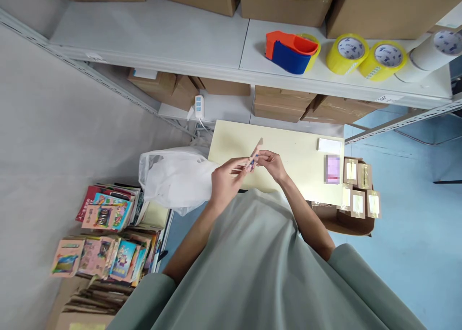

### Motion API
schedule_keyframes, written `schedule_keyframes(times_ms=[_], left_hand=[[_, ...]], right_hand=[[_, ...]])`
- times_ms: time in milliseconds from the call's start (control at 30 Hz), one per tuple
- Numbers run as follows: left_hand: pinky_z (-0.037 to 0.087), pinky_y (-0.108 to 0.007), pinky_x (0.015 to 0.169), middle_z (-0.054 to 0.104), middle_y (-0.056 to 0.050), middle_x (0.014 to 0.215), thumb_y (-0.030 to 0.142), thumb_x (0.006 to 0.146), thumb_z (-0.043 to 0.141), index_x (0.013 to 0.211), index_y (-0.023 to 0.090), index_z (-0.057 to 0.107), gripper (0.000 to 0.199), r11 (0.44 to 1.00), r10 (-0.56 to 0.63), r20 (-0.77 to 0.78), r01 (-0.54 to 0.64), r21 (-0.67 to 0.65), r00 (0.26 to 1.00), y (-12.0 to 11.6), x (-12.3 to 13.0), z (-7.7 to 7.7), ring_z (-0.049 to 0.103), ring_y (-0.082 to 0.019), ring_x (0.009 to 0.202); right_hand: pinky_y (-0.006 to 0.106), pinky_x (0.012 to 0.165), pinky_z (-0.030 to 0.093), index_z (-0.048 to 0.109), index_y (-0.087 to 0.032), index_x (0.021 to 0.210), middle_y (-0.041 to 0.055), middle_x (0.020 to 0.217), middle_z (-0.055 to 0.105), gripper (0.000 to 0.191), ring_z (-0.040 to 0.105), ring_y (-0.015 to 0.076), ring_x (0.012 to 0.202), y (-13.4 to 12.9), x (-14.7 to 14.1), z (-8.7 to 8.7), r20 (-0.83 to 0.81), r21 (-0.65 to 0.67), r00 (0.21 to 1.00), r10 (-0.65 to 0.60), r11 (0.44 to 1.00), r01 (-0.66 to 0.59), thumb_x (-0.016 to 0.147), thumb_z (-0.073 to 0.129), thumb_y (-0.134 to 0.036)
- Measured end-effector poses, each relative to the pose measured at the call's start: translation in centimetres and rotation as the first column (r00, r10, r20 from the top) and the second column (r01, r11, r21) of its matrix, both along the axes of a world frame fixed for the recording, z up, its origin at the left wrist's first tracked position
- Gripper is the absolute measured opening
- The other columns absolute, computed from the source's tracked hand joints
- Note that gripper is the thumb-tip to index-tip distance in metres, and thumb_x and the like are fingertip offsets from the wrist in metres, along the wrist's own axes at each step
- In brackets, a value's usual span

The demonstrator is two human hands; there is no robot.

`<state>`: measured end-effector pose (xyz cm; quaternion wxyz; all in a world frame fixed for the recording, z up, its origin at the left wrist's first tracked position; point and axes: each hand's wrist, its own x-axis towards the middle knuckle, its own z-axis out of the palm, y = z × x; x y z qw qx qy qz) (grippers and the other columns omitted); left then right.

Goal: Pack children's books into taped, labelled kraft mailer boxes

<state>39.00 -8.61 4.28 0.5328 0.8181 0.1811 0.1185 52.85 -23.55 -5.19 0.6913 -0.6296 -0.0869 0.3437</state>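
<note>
A thin, flat, pale piece (257, 147) with blue and purple marks is held up over the cream table (296, 149). It is seen nearly edge-on, so I cannot make out its kind. My left hand (226, 177) is closed on its left side, thumb and fingers pressed to it. From the right, the fingertips of my right hand (271, 164) pinch its lower part, where the marks show. Toward the table's right end lie a narrow white box (328, 145) and a blurred pink-purple item (332, 169), both apart from my hands.
A white plastic bag (176, 178) bulges against the table's left edge. Several small cartons (358, 204) stand at the right. Stacked books (108, 214) sit lower left. The shelf (159, 31) ahead bears cartons, an orange-and-blue tape dispenser (290, 53) and yellow tape rolls (347, 54). Below is a power strip (199, 107).
</note>
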Motion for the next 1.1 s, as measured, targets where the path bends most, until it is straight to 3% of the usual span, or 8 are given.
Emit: schedule_keyframes(times_ms=[100, 167, 267, 400, 567, 733, 900, 1100], left_hand=[[0.07, -0.036, 0.074, 0.087, -0.01, 0.109, 0.06, 0.087, 0.092, 0.125, 0.021, 0.084, 0.055, 0.943, 0.11, -0.111, -0.139, -0.302, 0.988, 1.8, 0.3, -2.4, 0.084, -0.027, 0.087], [0.071, -0.04, 0.081, 0.086, -0.011, 0.105, 0.067, 0.077, 0.097, 0.124, 0.017, 0.083, 0.07, 0.88, 0.161, -0.176, -0.222, -0.42, 0.971, 2.6, 0.4, -4.2, 0.084, -0.028, 0.09], [0.072, -0.046, 0.093, 0.086, -0.011, 0.113, 0.07, 0.067, 0.099, 0.119, 0.017, 0.082, 0.076, 0.817, 0.227, -0.211, -0.304, -0.491, 0.951, 3.0, 0.6, -6.9, 0.084, -0.03, 0.102], [0.068, -0.048, 0.103, 0.086, -0.014, 0.116, 0.065, 0.07, 0.095, 0.114, 0.018, 0.083, 0.066, 0.837, 0.241, -0.234, -0.324, -0.441, 0.942, 3.1, 1.0, -9.6, 0.082, -0.032, 0.113], [0.06, -0.053, 0.116, 0.086, -0.016, 0.122, 0.053, 0.074, 0.089, 0.112, 0.017, 0.085, 0.052, 0.845, 0.217, -0.242, -0.306, -0.438, 0.946, 3.6, 1.7, -10.3, 0.08, -0.036, 0.124], [0.057, -0.055, 0.12, 0.085, -0.016, 0.13, 0.057, 0.084, 0.085, 0.119, 0.017, 0.085, 0.054, 0.873, 0.211, -0.218, -0.284, -0.397, 0.953, 3.8, 1.6, -9.5, 0.073, -0.041, 0.138], [0.061, -0.05, 0.115, 0.085, -0.013, 0.131, 0.048, 0.088, 0.08, 0.125, 0.019, 0.085, 0.047, 0.896, 0.22, -0.224, -0.287, -0.339, 0.949, 4.7, 0.2, -10.7, 0.077, -0.035, 0.129], [0.069, -0.039, 0.094, 0.086, -0.011, 0.123, 0.032, 0.09, 0.074, 0.128, 0.02, 0.085, 0.042, 0.93, 0.207, -0.353, -0.295, -0.217, 0.912, 6.0, -3.1, -14.2, 0.083, -0.028, 0.106]], right_hand=[[0.032, 0.071, 0.059, 0.078, -0.023, 0.097, 0.0048, 0.09, 0.084, 0.058, 0.073, 0.0184, 0.078, -0.5, 0.3, -0.5, 0.008, -0.054, 0.999, -0.04, 0.998, 0.041, 0.067, 0.095, -0.07], [0.031, 0.069, 0.057, 0.078, -0.022, 0.095, 0.0043, 0.091, 0.083, 0.056, 0.07, 0.0171, 0.077, -0.6, 0.3, -0.8, 0.027, -0.067, 0.997, -0.07, 0.995, 0.072, 0.068, 0.094, -0.069], [0.03, 0.064, 0.054, 0.076, -0.023, 0.092, 0.0021, 0.086, 0.079, 0.056, 0.063, 0.0153, 0.069, -0.5, 0.0, -0.6, 0.079, -0.086, 0.992, -0.102, 0.99, 0.109, 0.069, 0.091, -0.072], [0.031, 0.06, 0.054, 0.075, -0.024, 0.093, 0.0029, 0.086, 0.077, 0.049, 0.062, 0.016, 0.066, 0.2, -1.4, 0.8, 0.21, -0.16, 0.973, -0.092, 0.979, 0.127, 0.082, 0.084, -0.071], [0.035, 0.074, 0.065, 0.078, -0.026, 0.099, 0.0074, 0.107, 0.077, 0.033, 0.074, 0.0209, 0.085, 0.7, -4.2, 2.9, 0.467, -0.193, 0.883, 0.039, 0.979, 0.059, 0.102, 0.072, -0.059], [0.035, 0.078, 0.069, 0.08, -0.027, 0.103, 0.0081, 0.11, 0.078, 0.027, 0.076, 0.0211, 0.091, 1.1, -6.7, 2.8, 0.553, -0.209, 0.819, 0.154, 0.977, -0.042, 0.112, 0.066, -0.048], [0.034, 0.071, 0.07, 0.079, -0.027, 0.099, 0.0063, 0.105, 0.08, 0.026, 0.08, 0.0226, 0.095, 1.5, -7.2, 0.9, 0.428, -0.172, 0.904, 0.023, 0.984, 0.057, 0.104, 0.073, -0.051], [0.037, 0.063, 0.071, 0.068, -0.025, 0.093, 0.0052, 0.101, 0.08, 0.046, 0.08, 0.0232, 0.083, 1.5, -5.6, -5.0, 0.063, -0.293, 0.997, -0.048, 0.954, 0.065, 0.085, 0.081, -0.069]])
